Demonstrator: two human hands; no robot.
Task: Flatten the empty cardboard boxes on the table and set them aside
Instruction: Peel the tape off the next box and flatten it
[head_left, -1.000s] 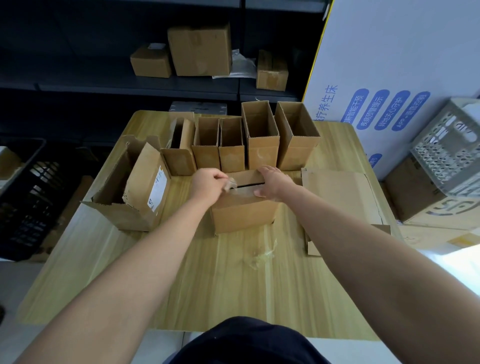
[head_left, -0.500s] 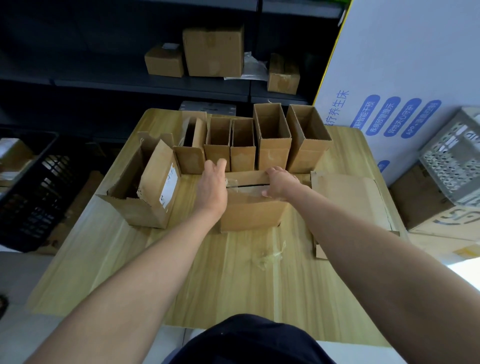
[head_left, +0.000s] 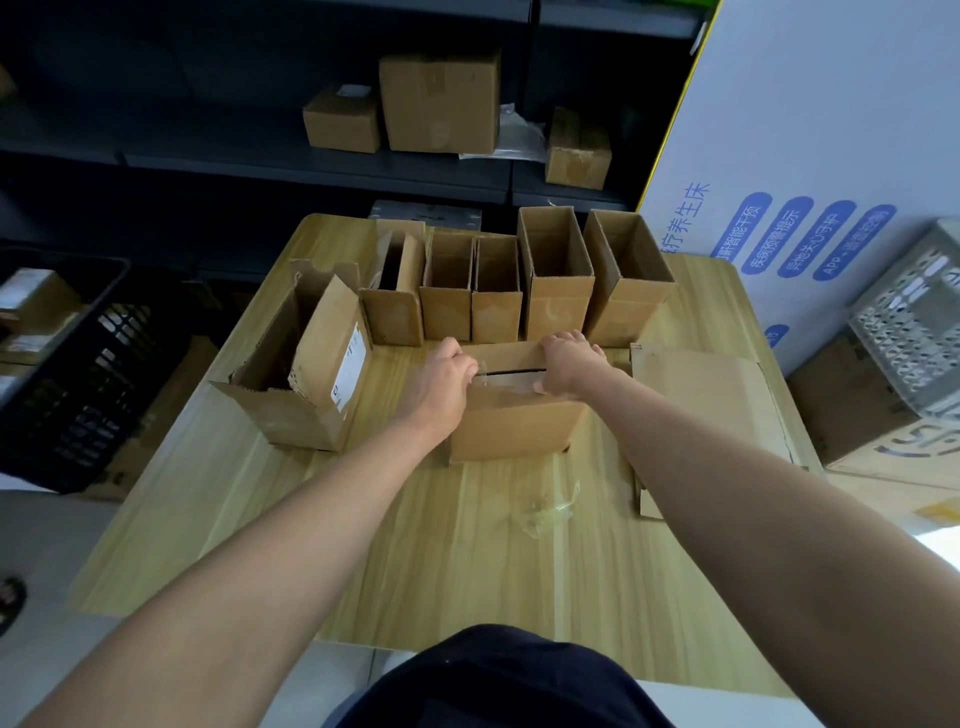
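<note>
Half a second back the left hand (head_left: 445, 375) lay flat with its fingers stretched along the box's left edge; now it had balled up, fingers curled round the left end of the clear tape (head_left: 511, 381) that ran across the top seam. The view had also drifted a touch, so everything sat lower in frame. The right hand (head_left: 570, 364) had barely shifted: it held the box (head_left: 514, 423) at the right end of the top, fingers hooked over the far flap, thumb down on the near one. Both forearms reached straight out from the bottom corners, wrists level with the box top.

The box stood mid-table (head_left: 457, 561), its top flaps closed apart from a dark slit along the seam, touching the row of open boxes (head_left: 556, 283) behind it. Flattened cardboard (head_left: 711, 400) lay just to its right, and a tape scrap (head_left: 550, 506) sat on the wood in front.

The left fingertips were tucked behind the knuckles, so the exact pinch stayed out of sight. The tape itself was only a faint sheen, its right end lost under the right thumb.
</note>
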